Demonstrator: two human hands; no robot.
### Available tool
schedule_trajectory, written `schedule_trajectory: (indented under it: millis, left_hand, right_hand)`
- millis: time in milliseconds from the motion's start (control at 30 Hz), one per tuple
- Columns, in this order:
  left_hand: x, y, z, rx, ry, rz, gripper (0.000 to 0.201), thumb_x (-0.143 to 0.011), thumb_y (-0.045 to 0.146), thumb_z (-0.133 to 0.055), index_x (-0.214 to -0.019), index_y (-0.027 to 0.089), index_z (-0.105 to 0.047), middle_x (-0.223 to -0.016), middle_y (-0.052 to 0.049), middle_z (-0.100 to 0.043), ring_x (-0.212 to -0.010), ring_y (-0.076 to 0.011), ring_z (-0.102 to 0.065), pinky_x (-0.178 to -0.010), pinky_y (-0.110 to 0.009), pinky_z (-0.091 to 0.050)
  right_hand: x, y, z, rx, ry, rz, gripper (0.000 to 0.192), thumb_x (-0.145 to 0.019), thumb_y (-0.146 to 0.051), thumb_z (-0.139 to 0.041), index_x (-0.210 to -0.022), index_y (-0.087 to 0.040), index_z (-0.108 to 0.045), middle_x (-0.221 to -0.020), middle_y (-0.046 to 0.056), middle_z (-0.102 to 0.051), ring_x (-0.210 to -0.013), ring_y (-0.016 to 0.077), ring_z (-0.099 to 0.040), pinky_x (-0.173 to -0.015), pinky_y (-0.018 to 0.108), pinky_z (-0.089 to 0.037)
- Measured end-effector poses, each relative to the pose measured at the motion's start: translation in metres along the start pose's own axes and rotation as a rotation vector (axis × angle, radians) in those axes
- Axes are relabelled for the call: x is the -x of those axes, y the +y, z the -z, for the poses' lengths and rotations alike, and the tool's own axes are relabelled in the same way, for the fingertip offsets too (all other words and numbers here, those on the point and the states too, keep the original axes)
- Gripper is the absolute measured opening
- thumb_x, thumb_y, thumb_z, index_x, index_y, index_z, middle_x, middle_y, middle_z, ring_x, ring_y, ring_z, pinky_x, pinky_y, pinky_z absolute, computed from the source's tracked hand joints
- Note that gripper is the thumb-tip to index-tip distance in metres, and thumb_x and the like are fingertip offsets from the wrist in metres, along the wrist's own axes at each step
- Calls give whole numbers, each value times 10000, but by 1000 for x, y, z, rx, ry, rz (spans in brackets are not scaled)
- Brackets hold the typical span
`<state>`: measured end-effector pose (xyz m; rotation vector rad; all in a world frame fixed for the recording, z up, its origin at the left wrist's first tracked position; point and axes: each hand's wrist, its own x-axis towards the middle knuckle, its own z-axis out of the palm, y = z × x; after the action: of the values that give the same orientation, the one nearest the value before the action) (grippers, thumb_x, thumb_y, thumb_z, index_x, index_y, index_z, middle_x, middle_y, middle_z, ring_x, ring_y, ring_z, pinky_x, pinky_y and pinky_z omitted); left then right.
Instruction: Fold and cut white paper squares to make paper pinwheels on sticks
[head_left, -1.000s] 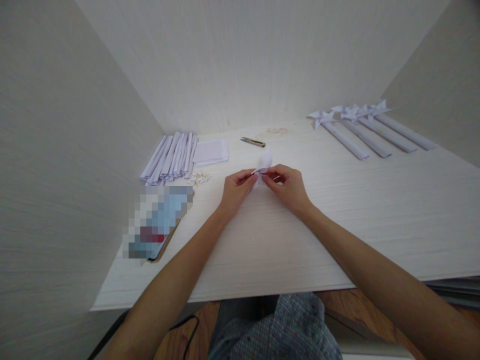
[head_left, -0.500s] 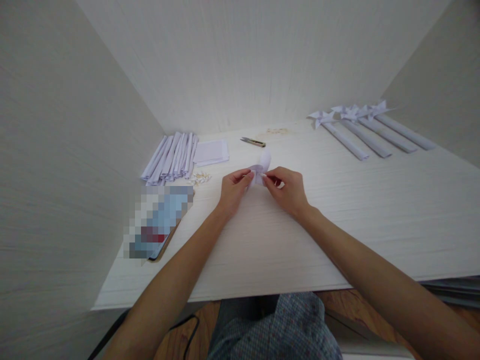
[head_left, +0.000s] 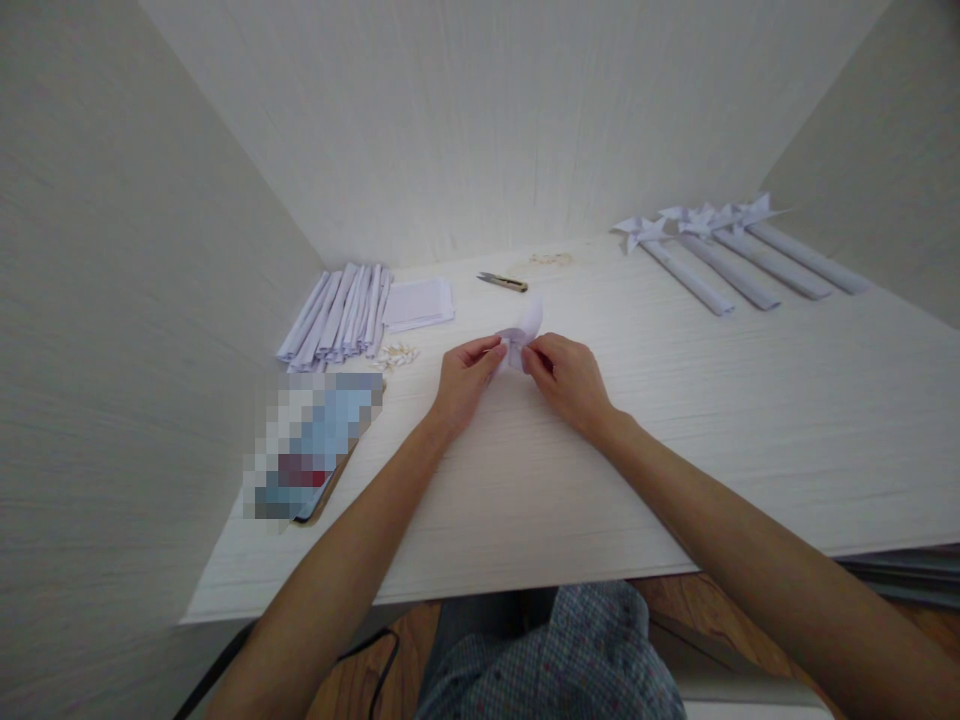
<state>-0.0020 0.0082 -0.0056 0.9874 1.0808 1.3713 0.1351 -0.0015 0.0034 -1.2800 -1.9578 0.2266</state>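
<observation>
My left hand (head_left: 465,378) and my right hand (head_left: 568,377) meet over the middle of the white table (head_left: 675,440), both pinching a small piece of white paper (head_left: 523,327). The paper curls upward above my fingertips; its lower part is hidden between my fingers. Both wrists rest close to the tabletop.
A bundle of rolled white paper sticks (head_left: 337,312) lies at the back left beside a stack of paper squares (head_left: 418,303) and small pale pins (head_left: 396,354). Small snips (head_left: 502,282) lie behind my hands. Several finished paper pinwheels (head_left: 720,250) lie at the back right. A blurred flat object (head_left: 311,440) sits at the left.
The paper has been turned and bent between my fingers, its curled flap shifting slightly left. My right hand has closed in toward the left. The view has tilted slightly.
</observation>
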Motion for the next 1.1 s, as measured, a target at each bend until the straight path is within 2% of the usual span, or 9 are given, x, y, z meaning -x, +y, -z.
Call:
schedule_trajectory:
  millis: [133,300,433,600,733,1100]
  left_hand:
    - [1,1,0,20,-30,0,155,-570,216,-685,-713,159,-672,-676,18,-628,-677,-92,-553,-631,-228,-430]
    - [2,2,-1,45,-36,11,151,-551,212,-693,-694,166,-674,-597,36,-611,-626,-80,-538,-612,-220,-425]
    - [0,0,-1,20,-33,5,163,-545,221,-700,-698,169,-682,-620,21,-635,-624,-89,-546,-605,-227,-434]
    - [-1,-1,0,54,-48,7,186,-550,207,-706,-733,180,-689,-738,12,-672,-701,-89,-578,-718,-250,-450]
    - [0,1,-1,64,-86,20,190,-562,217,-705,-749,181,-696,-715,10,-674,-729,-98,-589,-766,-262,-450]
    - [1,2,0,27,-88,18,160,-567,204,-693,-723,167,-687,-722,0,-670,-686,-100,-570,-689,-250,-450]
  right_hand:
    - [0,1,-1,-1,26,20,232,-807,-219,-442,-583,-185,-493,-601,17,-517,-546,122,-418,-549,262,-301]
    - [0,3,-2,-24,35,12,188,-795,-213,-466,-619,-181,-523,-619,22,-534,-559,127,-441,-570,265,-329]
    - [1,3,-2,-23,46,4,179,-781,-204,-482,-610,-185,-530,-617,22,-542,-560,130,-445,-576,270,-335]
    - [1,3,-1,-31,45,3,198,-782,-210,-478,-593,-186,-532,-610,18,-547,-551,126,-451,-569,265,-338]
    - [0,1,0,-21,33,-18,236,-790,-208,-455,-563,-185,-518,-590,19,-543,-539,123,-450,-555,264,-324]
    - [1,1,0,4,27,-18,196,-787,-203,-475,-600,-180,-531,-636,29,-555,-575,134,-457,-585,267,-333]
